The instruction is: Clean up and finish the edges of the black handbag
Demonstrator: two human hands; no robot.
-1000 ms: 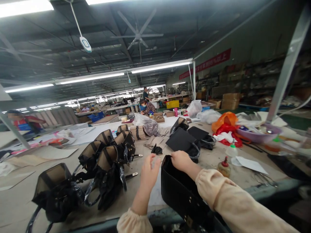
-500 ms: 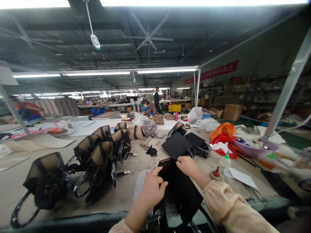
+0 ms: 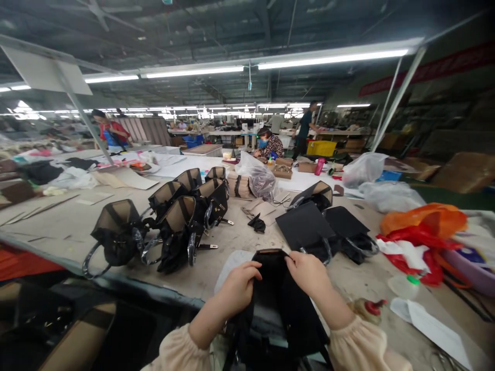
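A black handbag [image 3: 279, 304] stands at the near edge of the worktable [image 3: 232, 242], directly in front of me. My left hand [image 3: 240, 287] grips the left side of its top rim, fingers curled over the edge. On the right side of the same rim, my right hand [image 3: 309, 273] pinches the bag. Both wrists wear cream sleeves. The bag's lower part hangs over the table edge toward me.
Several black open-top bags [image 3: 181, 216] stand in a cluster at the left. Flat black bags [image 3: 320, 232] lie behind my hands. A small red-capped bottle [image 3: 365, 308] sits at the right, near orange and red plastic bags [image 3: 421, 229]. Other people work at far tables.
My left hand has come in from open air and closed on the bag's rim. The view has swung left and down, showing more of the table's left side.
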